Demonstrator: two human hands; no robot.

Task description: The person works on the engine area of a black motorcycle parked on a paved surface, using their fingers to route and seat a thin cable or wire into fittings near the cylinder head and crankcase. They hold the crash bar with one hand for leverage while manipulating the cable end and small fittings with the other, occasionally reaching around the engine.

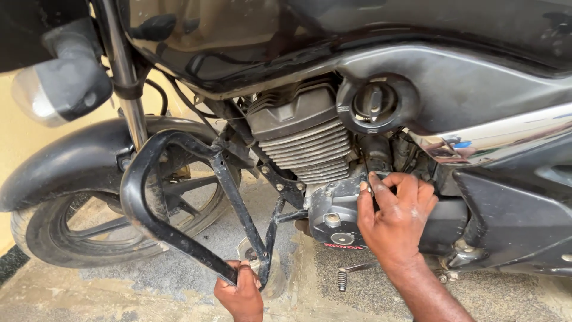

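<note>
A black motorcycle stands side-on, its finned engine in the middle of the head view. My right hand reaches to the top of the dark engine side cover, fingers pinched on a small metal part just under the carburettor area; what it grips is mostly hidden by the fingers. My left hand is low in the frame, closed around the bottom end of the black tubular crash guard. A round metal container sits on the ground right beside that hand.
The front wheel and black mudguard fill the left. The fuel tank overhangs the engine, with a round fuel tap cover on the side panel. A footpeg sticks out low. The ground is rough concrete.
</note>
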